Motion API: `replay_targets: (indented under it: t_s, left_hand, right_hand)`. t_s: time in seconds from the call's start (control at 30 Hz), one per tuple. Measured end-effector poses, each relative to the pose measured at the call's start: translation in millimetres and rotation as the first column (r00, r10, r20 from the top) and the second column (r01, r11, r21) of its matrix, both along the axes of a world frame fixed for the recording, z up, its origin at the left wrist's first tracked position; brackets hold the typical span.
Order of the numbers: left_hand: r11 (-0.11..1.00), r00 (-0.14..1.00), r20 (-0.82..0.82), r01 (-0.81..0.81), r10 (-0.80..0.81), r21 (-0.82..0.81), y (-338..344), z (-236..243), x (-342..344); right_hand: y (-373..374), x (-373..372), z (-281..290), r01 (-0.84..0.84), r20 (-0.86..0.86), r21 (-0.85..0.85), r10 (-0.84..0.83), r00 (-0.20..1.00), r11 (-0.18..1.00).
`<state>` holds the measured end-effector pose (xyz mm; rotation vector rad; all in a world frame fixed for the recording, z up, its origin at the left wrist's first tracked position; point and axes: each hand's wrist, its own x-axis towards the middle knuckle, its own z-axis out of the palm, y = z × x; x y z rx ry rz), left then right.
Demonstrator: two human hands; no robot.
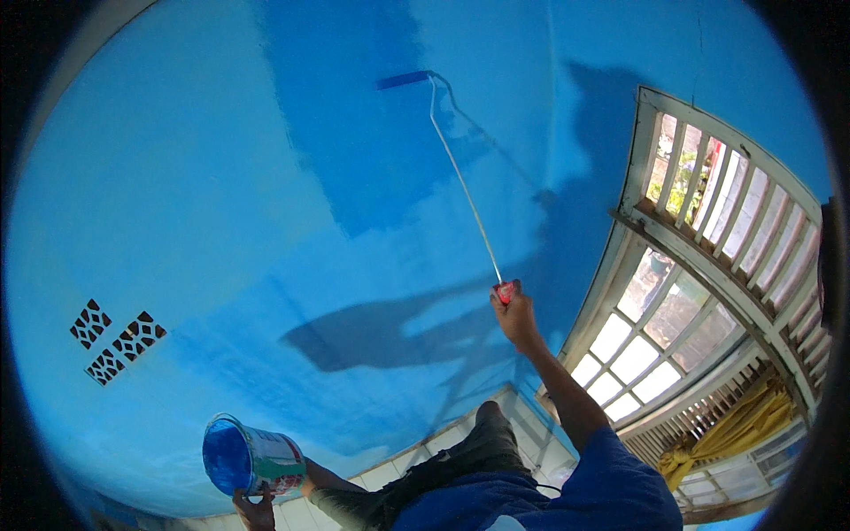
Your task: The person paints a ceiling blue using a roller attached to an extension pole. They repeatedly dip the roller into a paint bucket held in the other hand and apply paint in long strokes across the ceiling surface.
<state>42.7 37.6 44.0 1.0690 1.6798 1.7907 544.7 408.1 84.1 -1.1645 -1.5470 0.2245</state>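
Observation:
My right hand [513,311] is closed on the red handle [505,292] of a paint roller with a long, bent metal rod [465,186]. The blue roller head [403,80] is up at the light blue wall [177,177], within a darker blue painted patch [345,150]. At the lower left, my left hand [252,509] grips a white bucket [274,465] by its underside; blue paint [228,456] shows inside it.
Slatted, paned windows [637,345] with a yellow curtain [726,425] line the right. Patterned vent blocks [133,341] pierce the wall at left. White tiles [381,478] lie below, beside my legs. Shadows fall across the wall.

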Motion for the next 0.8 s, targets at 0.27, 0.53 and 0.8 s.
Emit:
replay_targets:
  t_s: [0.27, 0.53, 0.8]
  left_hand:
    - [0.999, 0.765, -0.643, -0.034, 0.027, 0.001, -2.1, -16.1, -24.8]
    - [0.987, 0.928, -0.344, -0.112, 0.145, 0.113, 9.5, 21.7, 26.1]
    - [0.997, 0.964, -0.266, 0.004, 0.018, 0.083, -1.6, -10.0, -11.7]
  right_hand:
    - [7.8, 6.9, -5.7, 0.019, 0.009, -0.028, -0.019, 1.000, 0.999]
    - [-5.4, 18.6, -34.4, -0.021, 0.040, -0.034, 0.022, 0.999, 0.999]
    - [-1.1, 28.6, -25.5, -0.030, 0.028, -0.060, 0.031, 0.999, 0.998]
